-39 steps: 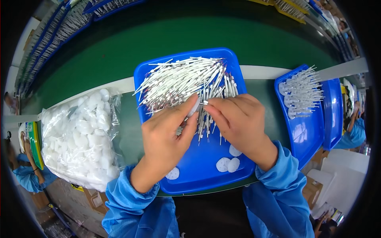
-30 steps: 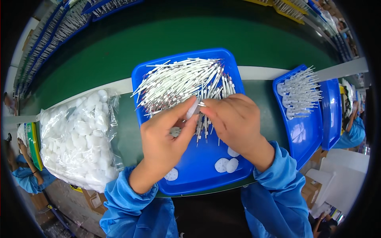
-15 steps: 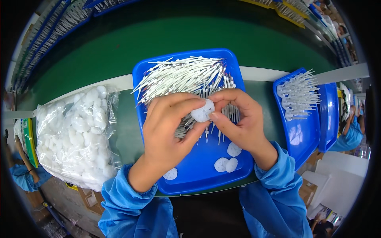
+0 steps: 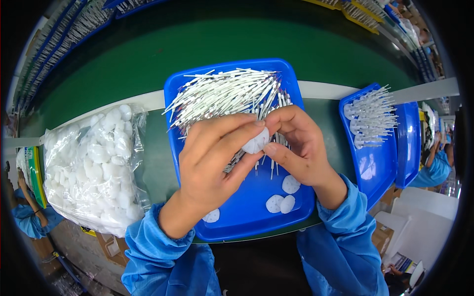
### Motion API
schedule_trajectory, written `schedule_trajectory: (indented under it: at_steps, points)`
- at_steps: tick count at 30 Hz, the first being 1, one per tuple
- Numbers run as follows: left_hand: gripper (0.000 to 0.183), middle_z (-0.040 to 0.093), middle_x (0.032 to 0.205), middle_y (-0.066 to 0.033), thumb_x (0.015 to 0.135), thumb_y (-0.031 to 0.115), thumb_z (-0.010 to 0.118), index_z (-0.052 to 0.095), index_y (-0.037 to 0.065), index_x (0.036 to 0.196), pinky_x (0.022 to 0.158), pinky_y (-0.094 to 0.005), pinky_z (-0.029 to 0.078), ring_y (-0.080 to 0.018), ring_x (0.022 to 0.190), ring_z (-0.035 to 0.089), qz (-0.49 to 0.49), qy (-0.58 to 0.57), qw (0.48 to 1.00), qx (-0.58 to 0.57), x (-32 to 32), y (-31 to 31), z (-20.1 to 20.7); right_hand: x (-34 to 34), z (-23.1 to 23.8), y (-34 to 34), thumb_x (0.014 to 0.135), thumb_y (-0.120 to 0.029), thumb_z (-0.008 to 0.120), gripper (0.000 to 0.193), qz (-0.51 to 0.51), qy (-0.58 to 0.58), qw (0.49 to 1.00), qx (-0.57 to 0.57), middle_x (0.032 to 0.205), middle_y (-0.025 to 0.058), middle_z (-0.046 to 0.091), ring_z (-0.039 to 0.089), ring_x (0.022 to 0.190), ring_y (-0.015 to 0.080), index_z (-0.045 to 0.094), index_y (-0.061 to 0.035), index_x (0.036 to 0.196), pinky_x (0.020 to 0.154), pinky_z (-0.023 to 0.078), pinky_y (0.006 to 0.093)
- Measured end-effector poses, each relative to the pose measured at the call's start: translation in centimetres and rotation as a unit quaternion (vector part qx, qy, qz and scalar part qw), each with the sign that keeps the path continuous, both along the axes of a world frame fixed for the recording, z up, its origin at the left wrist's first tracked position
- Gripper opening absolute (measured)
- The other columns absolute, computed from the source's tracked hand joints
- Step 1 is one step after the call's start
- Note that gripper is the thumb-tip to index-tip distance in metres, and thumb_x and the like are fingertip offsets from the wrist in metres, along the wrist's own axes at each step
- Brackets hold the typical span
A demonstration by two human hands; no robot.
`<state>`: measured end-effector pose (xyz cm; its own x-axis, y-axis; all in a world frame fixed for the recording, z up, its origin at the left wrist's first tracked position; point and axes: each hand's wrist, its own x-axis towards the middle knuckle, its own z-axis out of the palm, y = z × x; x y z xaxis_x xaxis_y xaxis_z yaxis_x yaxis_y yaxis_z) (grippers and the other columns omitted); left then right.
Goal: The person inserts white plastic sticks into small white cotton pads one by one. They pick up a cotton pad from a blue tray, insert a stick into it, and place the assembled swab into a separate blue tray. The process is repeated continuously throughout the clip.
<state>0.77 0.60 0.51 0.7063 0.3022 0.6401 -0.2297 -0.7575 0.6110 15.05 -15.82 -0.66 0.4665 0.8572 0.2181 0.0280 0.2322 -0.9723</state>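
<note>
A small white round disc (image 4: 256, 143) with faint dimples is pinched between the thumb and fingers of my left hand (image 4: 212, 158). My right hand (image 4: 298, 148) closes its thumb and index finger on the right edge of the same disc; whether a thin stick is also between them is hidden. Both hands are over a blue tray (image 4: 237, 224). Its far half holds a heap of thin white sticks (image 4: 224, 96) with dark ends. In its near half lie several loose discs, one of them a disc (image 4: 291, 184) by my right wrist.
A clear plastic bag (image 4: 94, 172) full of white discs stands to the left. At right, a second blue tray (image 4: 368, 170) holds discs with sticks standing in them (image 4: 370, 118). The green table (image 4: 237, 42) stretches behind. Other people in blue sleeves are at both far sides.
The disc has shifted slightly right and turned in my fingers. My left fingers have slid further over its top, and my right index finger has drawn in closer.
</note>
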Motion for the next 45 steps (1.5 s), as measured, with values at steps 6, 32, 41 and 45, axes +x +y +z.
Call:
schedule_trajectory:
  at_steps: [6,32,41,45]
  points:
    - [0.052,0.08,0.129,-0.0076,0.074,0.001,0.092,0.081,0.008,0.124,0.086,-0.0374,0.058,-0.0283,0.104,0.073,-0.004,0.002,1.0,-0.002,-0.1,-0.2,-0.2,-0.1,-0.1,0.1,0.101,0.003,0.074,0.034,-0.006,-0.005,1.0,-0.009,0.113,0.0056,0.072,0.07,0.106,0.0119,0.062,0.0004,0.133,0.093,0.055,0.0281]
    - [0.045,0.08,0.128,-0.0094,0.103,-0.005,0.07,0.068,0.005,0.147,0.088,-0.024,0.058,-0.0126,0.116,0.074,-0.048,0.03,0.9,-0.433,-0.2,0.6,-1.3,0.9,3.5,-0.4,0.083,-0.008,0.089,0.019,-0.099,-0.351,0.926,-0.101,0.098,0.0027,0.079,0.074,0.09,0.0213,0.083,-0.0118,0.101,0.102,0.055,0.0442]
    - [0.036,0.082,0.122,-0.0098,0.098,-0.004,0.078,0.079,0.005,0.133,0.085,-0.0283,0.065,-0.0151,0.105,0.078,-0.003,0.05,0.933,-0.357,-0.4,0.2,-1.1,-0.6,0.4,1.2,0.089,-0.004,0.088,0.024,-0.199,-0.287,0.934,-0.073,0.093,0.0079,0.083,0.073,0.069,0.0173,0.086,-0.0074,0.112,0.069,0.057,0.0311]
    - [0.038,0.082,0.121,-0.0107,0.097,-0.006,0.078,0.08,0.006,0.134,0.084,-0.0284,0.065,-0.0147,0.102,0.078,0.009,0.031,0.932,-0.361,-0.3,0.1,-1.5,-0.5,0.8,0.9,0.089,-0.008,0.089,0.019,-0.188,-0.31,0.928,-0.087,0.083,0.0068,0.082,0.071,0.064,0.0149,0.087,-0.0078,0.108,0.061,0.054,0.0292]
